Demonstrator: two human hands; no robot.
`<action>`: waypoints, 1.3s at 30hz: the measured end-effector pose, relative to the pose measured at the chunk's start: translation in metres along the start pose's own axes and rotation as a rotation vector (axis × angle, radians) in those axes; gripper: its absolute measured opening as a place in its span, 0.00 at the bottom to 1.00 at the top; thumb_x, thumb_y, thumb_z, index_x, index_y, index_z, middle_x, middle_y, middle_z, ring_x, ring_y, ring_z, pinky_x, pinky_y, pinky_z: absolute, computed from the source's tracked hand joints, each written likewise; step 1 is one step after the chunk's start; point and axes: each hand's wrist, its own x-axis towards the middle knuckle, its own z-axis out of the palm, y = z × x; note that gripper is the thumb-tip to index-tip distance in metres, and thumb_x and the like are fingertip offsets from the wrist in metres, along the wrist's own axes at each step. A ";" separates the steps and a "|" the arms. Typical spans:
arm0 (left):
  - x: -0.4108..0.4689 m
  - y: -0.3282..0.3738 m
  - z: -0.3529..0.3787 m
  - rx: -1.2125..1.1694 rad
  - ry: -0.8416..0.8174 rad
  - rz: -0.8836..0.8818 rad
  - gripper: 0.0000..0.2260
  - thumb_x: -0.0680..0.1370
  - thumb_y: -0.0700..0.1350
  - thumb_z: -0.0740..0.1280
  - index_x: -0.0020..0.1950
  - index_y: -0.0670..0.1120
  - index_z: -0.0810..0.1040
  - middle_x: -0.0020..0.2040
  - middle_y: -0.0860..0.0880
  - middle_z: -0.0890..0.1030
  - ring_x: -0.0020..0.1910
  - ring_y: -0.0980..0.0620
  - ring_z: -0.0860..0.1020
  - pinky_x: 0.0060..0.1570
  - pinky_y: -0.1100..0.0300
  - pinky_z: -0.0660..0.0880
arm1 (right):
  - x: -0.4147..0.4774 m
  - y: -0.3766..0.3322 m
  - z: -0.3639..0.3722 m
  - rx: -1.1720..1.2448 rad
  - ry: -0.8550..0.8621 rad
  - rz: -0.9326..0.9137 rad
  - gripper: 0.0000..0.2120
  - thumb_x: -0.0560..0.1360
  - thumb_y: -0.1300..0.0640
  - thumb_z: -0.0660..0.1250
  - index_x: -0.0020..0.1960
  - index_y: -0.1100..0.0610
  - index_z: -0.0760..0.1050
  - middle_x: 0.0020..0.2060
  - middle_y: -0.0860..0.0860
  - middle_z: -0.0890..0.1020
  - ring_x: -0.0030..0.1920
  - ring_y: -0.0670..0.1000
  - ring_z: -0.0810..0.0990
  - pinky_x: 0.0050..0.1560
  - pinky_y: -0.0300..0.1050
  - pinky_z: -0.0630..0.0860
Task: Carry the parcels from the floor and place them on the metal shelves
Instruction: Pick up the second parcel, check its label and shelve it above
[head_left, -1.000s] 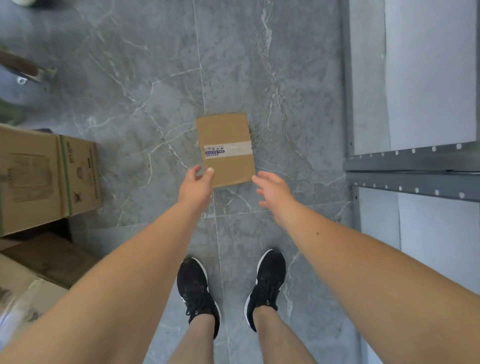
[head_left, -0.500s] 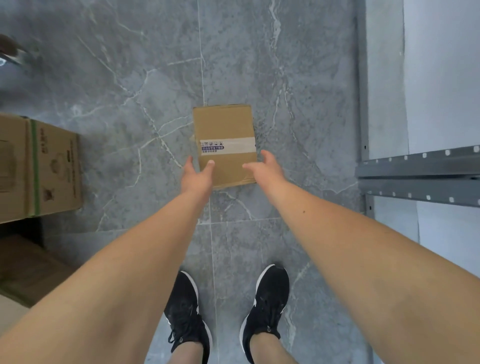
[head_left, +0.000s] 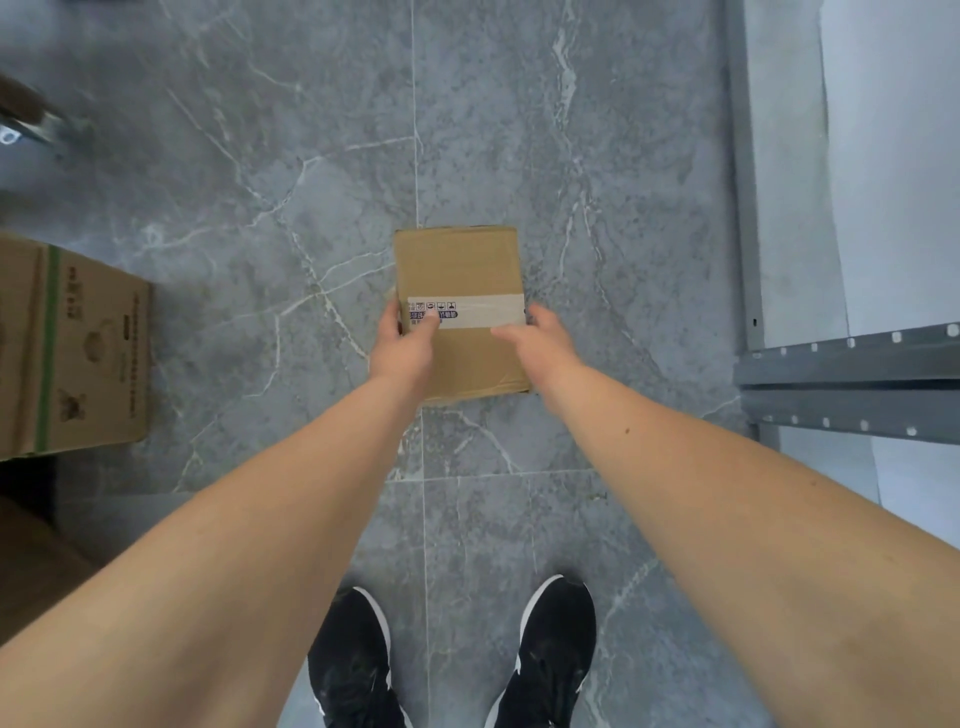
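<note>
A small brown cardboard parcel (head_left: 457, 270) with a white printed tape strip lies on the grey marble floor in front of my feet. My left hand (head_left: 405, 345) grips its left edge, thumb on top near the tape. My right hand (head_left: 540, 343) clasps the right edge, thumb across the top and fingers down the side. Both hands cover the parcel's near corners. The metal shelves (head_left: 852, 364) stand at the right, grey steel rails with rivets and white boards.
A bigger cardboard box (head_left: 72, 348) with a green stripe sits on the floor at the left, with more flattened cardboard (head_left: 36, 561) below it. My black shoes (head_left: 550, 654) stand just behind the parcel. Blurred metal object (head_left: 26, 119) at upper left.
Both hands have reached further forward and closed on the parcel's two sides; a second ago they hovered apart at its near edge.
</note>
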 end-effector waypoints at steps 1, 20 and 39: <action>-0.001 -0.002 -0.001 0.000 -0.017 0.005 0.31 0.84 0.51 0.68 0.85 0.57 0.61 0.80 0.51 0.72 0.75 0.47 0.74 0.72 0.53 0.70 | 0.003 0.003 0.000 0.021 -0.004 -0.012 0.35 0.60 0.51 0.73 0.68 0.57 0.80 0.60 0.56 0.86 0.60 0.59 0.85 0.65 0.56 0.81; -0.127 0.103 -0.040 -0.055 -0.054 0.049 0.37 0.72 0.50 0.74 0.81 0.52 0.70 0.73 0.50 0.79 0.67 0.46 0.79 0.60 0.52 0.76 | -0.121 -0.093 -0.046 0.111 0.044 -0.041 0.07 0.73 0.63 0.73 0.42 0.55 0.77 0.43 0.57 0.84 0.41 0.55 0.81 0.45 0.50 0.76; -0.405 0.418 -0.108 -0.107 -0.047 0.442 0.29 0.65 0.34 0.64 0.65 0.48 0.77 0.62 0.45 0.82 0.53 0.48 0.76 0.40 0.58 0.71 | -0.379 -0.406 -0.182 0.128 0.093 -0.422 0.08 0.63 0.55 0.73 0.37 0.55 0.75 0.34 0.53 0.78 0.42 0.57 0.76 0.44 0.54 0.70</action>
